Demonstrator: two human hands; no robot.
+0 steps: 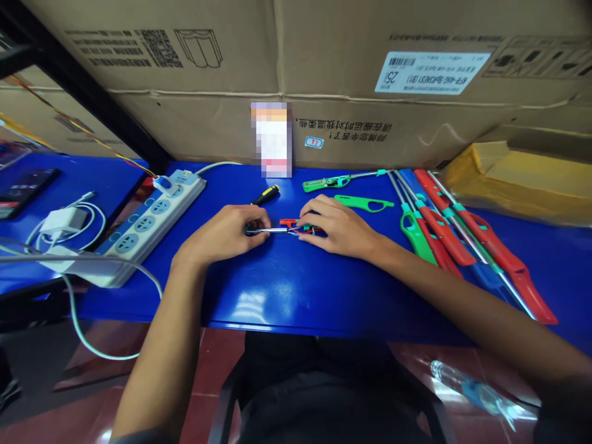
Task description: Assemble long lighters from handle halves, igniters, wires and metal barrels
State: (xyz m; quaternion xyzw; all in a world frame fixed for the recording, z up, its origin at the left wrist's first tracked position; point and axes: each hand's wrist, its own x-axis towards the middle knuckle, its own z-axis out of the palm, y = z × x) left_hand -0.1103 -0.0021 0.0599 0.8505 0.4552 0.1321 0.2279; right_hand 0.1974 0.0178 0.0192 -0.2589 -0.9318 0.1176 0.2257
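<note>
Your left hand (231,231) makes a narrow pinch; your right hand (340,228) is curled around something. Largest first: carton (208,123) upright behind the blue surface (296,290), like a backboard. Power strip (152,219) off left, lighters (502,246) bunched right, seemingly so the middle serves your hands. Red lighter (289,221), mid-surface, partly hidden in your right hand, wires showing; probably gripped to steady it. Green shell (363,203) lies just beyond, screwdriver (268,195) past your left hand, likely parked within reach. Smallest: thin rod (277,230), pinched roughly level in your left hand, apparently for fine control. Whether rod touches lighter, can't tell.
</note>
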